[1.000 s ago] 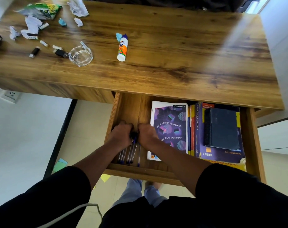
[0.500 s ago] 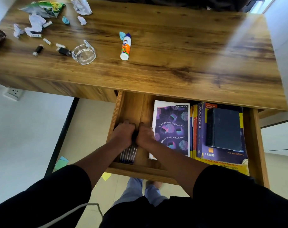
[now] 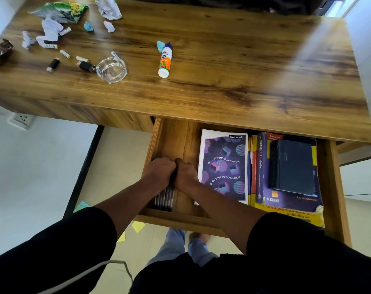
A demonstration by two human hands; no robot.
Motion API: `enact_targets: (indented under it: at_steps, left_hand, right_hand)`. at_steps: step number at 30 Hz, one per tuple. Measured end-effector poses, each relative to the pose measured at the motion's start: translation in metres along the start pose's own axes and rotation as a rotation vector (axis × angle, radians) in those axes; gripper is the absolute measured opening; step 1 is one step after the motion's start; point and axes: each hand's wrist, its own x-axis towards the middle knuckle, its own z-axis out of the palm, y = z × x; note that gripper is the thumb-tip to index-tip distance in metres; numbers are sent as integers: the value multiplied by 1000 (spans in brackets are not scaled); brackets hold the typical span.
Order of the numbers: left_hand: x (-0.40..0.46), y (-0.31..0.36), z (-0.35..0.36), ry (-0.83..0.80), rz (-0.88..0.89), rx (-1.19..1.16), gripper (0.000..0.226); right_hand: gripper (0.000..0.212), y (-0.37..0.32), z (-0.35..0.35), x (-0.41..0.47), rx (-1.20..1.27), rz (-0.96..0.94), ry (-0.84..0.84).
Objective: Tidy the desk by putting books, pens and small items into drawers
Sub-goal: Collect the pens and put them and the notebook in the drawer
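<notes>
Both hands' fingers clamped on pens (image 3: 164, 200) in drawer (image 3: 169, 136), notebook (image 3: 223, 166) beside; left hand (image 3: 159, 172), right hand (image 3: 185, 174)

home study room; wooden desk (image 3: 222, 66), textbooks (image 3: 286, 200) in drawer (image 3: 172, 136); tiled floor (image 3: 121, 158), wall socket (image 3: 21, 119)

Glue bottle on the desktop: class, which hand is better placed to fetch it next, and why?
Probably the right hand. Both hands press the pens in the drawer, but the glue bottle lies almost straight ahead, and the left hand sits marginally farther over.

Pens (image 3: 163, 200) now bunched tight between hands (image 3: 173, 172).
</notes>
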Motion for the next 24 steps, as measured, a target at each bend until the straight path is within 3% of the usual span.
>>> enact_targets:
  at_steps: [10, 19, 21, 24]
  left_hand:
    - [2, 1, -4, -49, 10, 12, 18]
    - [32, 20, -7, 110, 48, -181, 47]
    - [45, 29, -8, 144, 89, -222, 58]
    - [64, 42, -12, 141, 120, -243, 76]
  right_hand:
    - [54, 2, 4, -5, 66, 89, 36]
    - [38, 23, -52, 0, -192, -154, 249]
    - [47, 43, -68, 4, -283, -182, 279]
    - [78, 80, -86, 10, -456, -134, 278]
